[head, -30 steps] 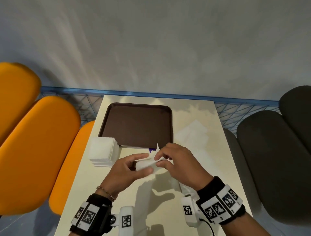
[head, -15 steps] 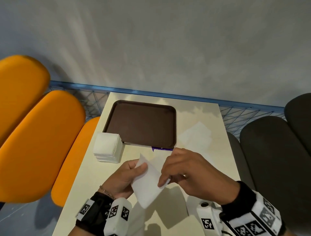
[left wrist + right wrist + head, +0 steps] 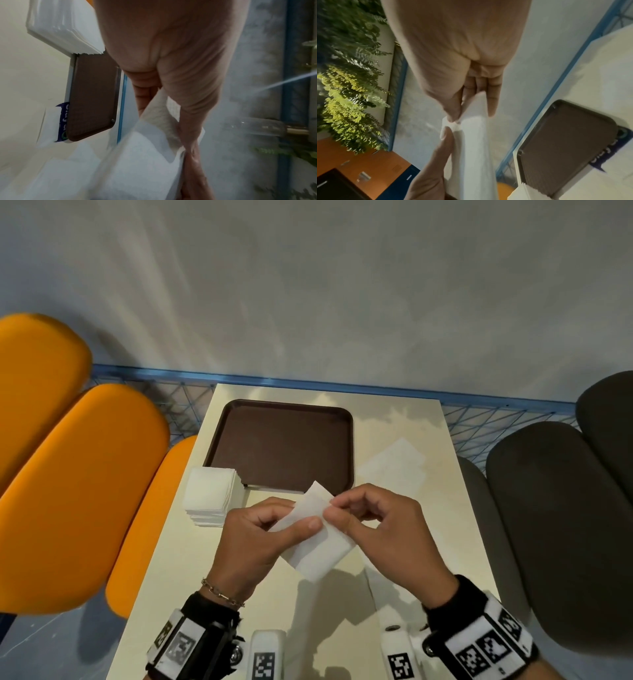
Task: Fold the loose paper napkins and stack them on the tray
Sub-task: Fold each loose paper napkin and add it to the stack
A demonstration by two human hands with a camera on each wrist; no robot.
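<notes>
A white paper napkin [image 3: 317, 539] hangs in the air above the table's middle, held by both hands. My left hand [image 3: 260, 529] grips its left side with the thumb laid across the sheet. My right hand [image 3: 376, 525] pinches the upper right edge between thumb and forefinger. The left wrist view shows the napkin [image 3: 145, 155] bunched under the palm; in the right wrist view the napkin [image 3: 474, 142] is pinched at its top. The brown tray [image 3: 284, 446] lies bare beyond the hands. A stack of white napkins [image 3: 210, 496] sits at the tray's near left corner.
A flat unfolded napkin [image 3: 394, 470] lies on the cream table [image 3: 191, 559] right of the tray. Orange seats [image 3: 78, 491] flank the left side and dark grey seats [image 3: 555, 508] the right. A blue wire rail [image 3: 308, 385] runs behind the table.
The napkin went from crumpled between both hands to spread as a flat sheet. Both hands have shifted their hold to its upper edge and raised it slightly.
</notes>
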